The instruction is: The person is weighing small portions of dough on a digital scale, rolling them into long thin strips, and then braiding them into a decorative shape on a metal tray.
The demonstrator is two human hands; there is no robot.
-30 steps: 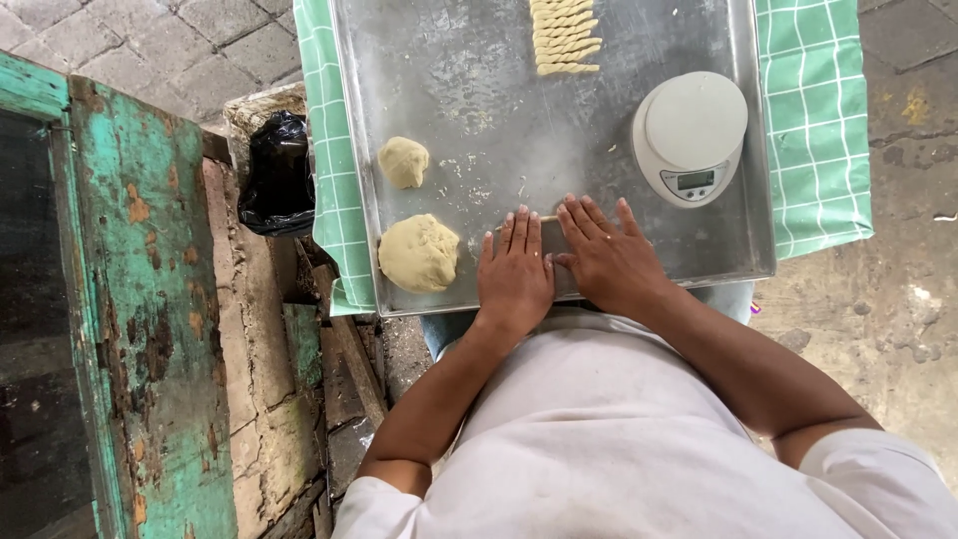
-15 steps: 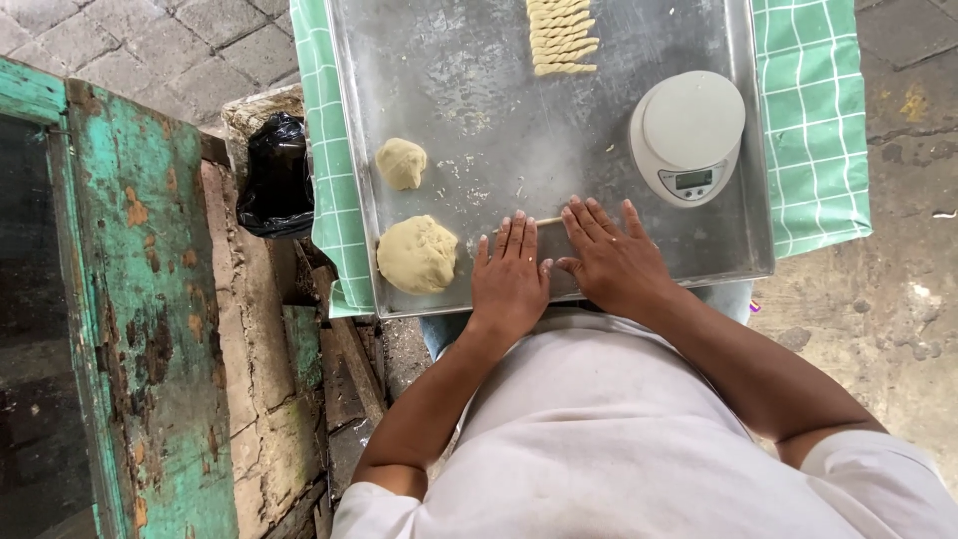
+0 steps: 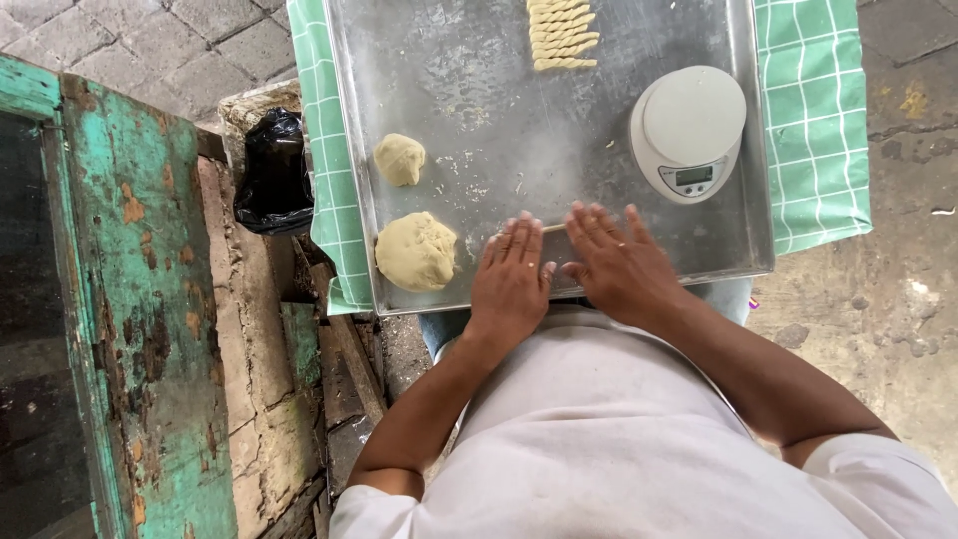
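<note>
My left hand point(image 3: 511, 271) and my right hand point(image 3: 617, 260) lie flat, palms down, side by side on the near edge of a floured metal tray point(image 3: 519, 120). A thin strip of pale dough point(image 3: 552, 229) shows between the fingertips, pressed under both palms. Left of my left hand rests a large ball of dough point(image 3: 415, 251), with a smaller lump point(image 3: 399, 159) farther back. Several twisted dough sticks point(image 3: 562, 35) are lined up at the tray's far edge.
A round white kitchen scale point(image 3: 689, 132) stands on the tray's right side. A green checked cloth point(image 3: 813, 110) lies under the tray. A black plastic bag point(image 3: 272, 175) sits left of it, beside a worn turquoise wooden frame point(image 3: 130, 299) and stone paving.
Both hands have slid slightly forward over the tray, with the dough strip under them. The dough balls and scale have stayed in place.
</note>
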